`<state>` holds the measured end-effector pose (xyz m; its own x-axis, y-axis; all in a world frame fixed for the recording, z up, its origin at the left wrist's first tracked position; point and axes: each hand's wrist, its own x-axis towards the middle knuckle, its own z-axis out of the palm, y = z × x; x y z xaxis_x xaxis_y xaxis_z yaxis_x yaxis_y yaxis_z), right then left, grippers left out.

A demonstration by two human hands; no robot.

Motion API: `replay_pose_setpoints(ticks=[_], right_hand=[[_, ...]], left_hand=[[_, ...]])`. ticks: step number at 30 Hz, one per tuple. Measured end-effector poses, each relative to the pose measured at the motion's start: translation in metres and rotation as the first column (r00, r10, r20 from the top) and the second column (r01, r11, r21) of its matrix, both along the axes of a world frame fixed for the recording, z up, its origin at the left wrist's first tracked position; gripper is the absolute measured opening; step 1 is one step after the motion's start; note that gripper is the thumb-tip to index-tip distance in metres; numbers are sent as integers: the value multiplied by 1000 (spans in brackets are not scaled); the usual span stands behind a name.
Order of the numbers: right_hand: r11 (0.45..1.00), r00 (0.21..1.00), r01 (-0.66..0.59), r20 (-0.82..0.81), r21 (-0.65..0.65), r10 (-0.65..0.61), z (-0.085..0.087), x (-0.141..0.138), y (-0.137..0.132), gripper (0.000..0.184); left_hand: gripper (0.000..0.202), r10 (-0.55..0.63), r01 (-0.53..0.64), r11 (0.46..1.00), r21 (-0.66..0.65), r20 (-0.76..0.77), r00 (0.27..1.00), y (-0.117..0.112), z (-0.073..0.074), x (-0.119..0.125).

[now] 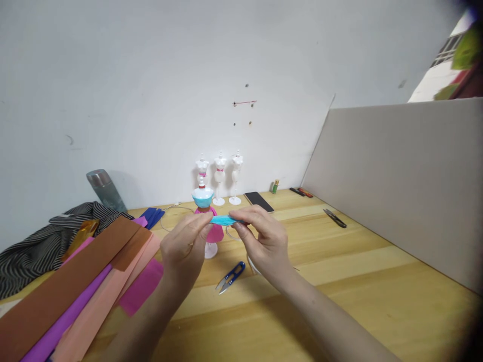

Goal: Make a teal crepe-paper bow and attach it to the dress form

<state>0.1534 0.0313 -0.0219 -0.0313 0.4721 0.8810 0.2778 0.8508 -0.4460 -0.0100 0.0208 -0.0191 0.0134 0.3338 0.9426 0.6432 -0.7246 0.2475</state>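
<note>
A small strip of light-blue crepe paper is stretched level between my two hands above the table. My left hand pinches its left end between thumb and fingers; my right hand pinches the other end the same way. Just behind them stands a miniature dress form with a light-blue top, a brown waist and a pink skirt, partly hidden by my left hand. Blue-handled thread snips lie on the table below my hands, blades toward me.
Three white mini dress forms stand by the wall. Crepe paper sheets, a striped cloth and a leaning flask are on the left. A black phone, a small green bottle and dark scissors lie or stand right of centre.
</note>
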Motion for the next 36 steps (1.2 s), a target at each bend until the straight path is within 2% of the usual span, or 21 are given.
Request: replay_pose_setpoints(ticks=[8, 13, 17, 20, 23, 25, 29, 34, 36], right_hand=[[998, 998, 54, 36, 18, -54, -1, -1, 2, 28], [984, 987, 139, 61, 110, -146, 0, -1, 1, 28], [969, 982, 158, 75, 188, -174, 2, -3, -1, 25], [978, 985, 136, 87, 160, -151, 5, -2, -2, 20], [994, 989, 82, 114, 76, -90, 6, 1, -2, 16], [999, 989, 45, 142, -18, -42, 6, 4, -1, 14], [974, 991, -19, 124, -227, 48, 7, 7, 1, 9], [922, 993, -68, 67, -380, 100, 8, 4, 0, 8], [914, 992, -66, 69, -400, 102, 7, 3, -1, 9]], left_hand=[[18, 76, -71, 994, 80, -65, 995, 2, -1, 1], [15, 84, -73, 988, 136, -76, 994, 5, -3, 1], [14, 80, -67, 987, 144, -85, 993, 6, -2, 1], [15, 97, -79, 984, 161, -109, 989, 6, -3, 1], [14, 79, -55, 985, 165, -144, 986, 7, -2, -1], [12, 43, -19, 992, 125, -186, 982, 8, 2, -4], [15, -77, 62, 996, -68, -244, 967, 9, 13, -12], [10, -249, 172, 940, -295, -248, 936, 4, 25, -23], [18, -299, 195, 911, -363, -256, 919, -1, 28, -25]])
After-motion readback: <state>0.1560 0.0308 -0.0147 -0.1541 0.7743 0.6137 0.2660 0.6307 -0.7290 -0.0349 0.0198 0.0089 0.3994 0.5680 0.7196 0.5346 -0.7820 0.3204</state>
